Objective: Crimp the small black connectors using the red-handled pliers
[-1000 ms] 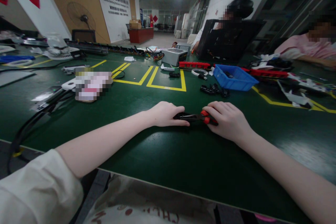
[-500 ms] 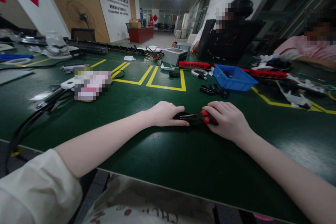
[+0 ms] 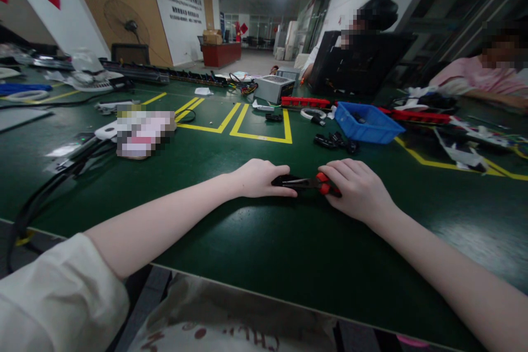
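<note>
Red-handled pliers (image 3: 306, 183) lie level just above the green table (image 3: 247, 242), jaws pointing left. My right hand (image 3: 358, 190) is closed around their red and black handles. At the jaw end, my left hand (image 3: 260, 179) is curled around a small black piece (image 3: 280, 181), its thumb and fingers on either side of it. The tips of the jaws meet this black piece; its exact kind is too dark to make out. Both forearms rest low over the table.
Several black connectors (image 3: 336, 141) lie beyond my right hand, beside a blue bin (image 3: 367, 124). A grey power supply (image 3: 274, 88) stands farther back. At left are a pink phone-like object (image 3: 146, 135) and black cables (image 3: 61, 181). A person in pink (image 3: 474, 74) sits at right.
Almost nothing differs; both hands and the pliers hold the same place. The person at right has shifted slightly.
</note>
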A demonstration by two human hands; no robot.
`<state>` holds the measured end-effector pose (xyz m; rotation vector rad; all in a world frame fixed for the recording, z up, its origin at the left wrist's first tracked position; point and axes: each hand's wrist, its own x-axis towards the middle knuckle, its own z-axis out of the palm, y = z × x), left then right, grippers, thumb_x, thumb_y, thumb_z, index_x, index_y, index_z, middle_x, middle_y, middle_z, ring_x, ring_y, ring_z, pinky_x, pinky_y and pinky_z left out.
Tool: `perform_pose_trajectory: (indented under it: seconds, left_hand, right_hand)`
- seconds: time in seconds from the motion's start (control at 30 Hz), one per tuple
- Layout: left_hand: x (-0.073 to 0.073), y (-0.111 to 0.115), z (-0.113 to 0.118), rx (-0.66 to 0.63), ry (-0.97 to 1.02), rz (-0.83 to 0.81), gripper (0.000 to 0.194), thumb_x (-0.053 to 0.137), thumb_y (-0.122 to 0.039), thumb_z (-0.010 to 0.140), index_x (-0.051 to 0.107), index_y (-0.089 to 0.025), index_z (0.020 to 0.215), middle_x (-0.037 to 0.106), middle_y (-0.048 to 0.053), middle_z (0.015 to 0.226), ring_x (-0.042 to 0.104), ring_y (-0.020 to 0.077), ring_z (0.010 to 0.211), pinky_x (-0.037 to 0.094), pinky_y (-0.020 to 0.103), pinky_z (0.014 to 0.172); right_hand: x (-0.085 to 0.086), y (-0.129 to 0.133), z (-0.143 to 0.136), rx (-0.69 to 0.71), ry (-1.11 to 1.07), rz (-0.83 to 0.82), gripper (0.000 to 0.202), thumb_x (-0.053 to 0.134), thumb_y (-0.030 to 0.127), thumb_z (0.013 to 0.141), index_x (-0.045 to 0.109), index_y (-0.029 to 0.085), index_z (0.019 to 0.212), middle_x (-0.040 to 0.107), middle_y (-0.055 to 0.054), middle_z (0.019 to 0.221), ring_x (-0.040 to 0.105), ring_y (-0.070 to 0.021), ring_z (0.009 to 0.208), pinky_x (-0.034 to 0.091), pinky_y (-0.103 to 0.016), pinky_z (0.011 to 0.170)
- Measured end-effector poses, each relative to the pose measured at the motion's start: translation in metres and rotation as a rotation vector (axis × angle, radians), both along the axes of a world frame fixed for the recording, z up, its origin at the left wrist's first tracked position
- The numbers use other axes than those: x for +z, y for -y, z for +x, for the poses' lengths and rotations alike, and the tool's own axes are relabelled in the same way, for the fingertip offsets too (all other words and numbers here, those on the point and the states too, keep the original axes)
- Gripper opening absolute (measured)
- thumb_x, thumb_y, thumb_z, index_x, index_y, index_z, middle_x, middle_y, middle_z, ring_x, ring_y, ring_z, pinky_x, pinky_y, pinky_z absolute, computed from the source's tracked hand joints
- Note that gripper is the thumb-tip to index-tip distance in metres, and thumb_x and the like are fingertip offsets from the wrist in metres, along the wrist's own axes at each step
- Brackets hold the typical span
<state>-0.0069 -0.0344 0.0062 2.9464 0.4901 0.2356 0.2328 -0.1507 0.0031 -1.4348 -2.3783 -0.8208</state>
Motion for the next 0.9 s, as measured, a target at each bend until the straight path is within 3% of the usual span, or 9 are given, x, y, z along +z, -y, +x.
perform_pose_trajectory:
  seconds: [0.57,0.9]
  left_hand:
    - [-0.0017,0.0008,0.0006,-0.018,-0.004,0.058,0.044,0.048,-0.065,0.092,0.055,-0.021,0.098,0.065,0.001,0.074,0.061,0.0178,0.061,0.031,0.024,0.052]
    - [-0.002,0.0008,0.0014,-0.003,-0.023,0.079,0.046,0.047,-0.066,0.092,0.055,-0.021,0.1,0.067,0.002,0.076,0.064,0.0192,0.064,0.031,0.024,0.052]
  right_hand:
    - [-0.0016,-0.0005,-0.0006,-0.087,0.054,0.047,0.02,0.059,0.023,0.079,0.06,0.017,0.098,0.063,-0.011,0.094,0.055,-0.0252,0.085,0.042,-0.036,0.071]
    - [-0.0023,-0.0021,0.0001,-0.04,0.045,0.033,0.02,0.06,0.021,0.077,0.06,0.014,0.096,0.061,-0.012,0.093,0.054,-0.024,0.081,0.042,-0.035,0.068]
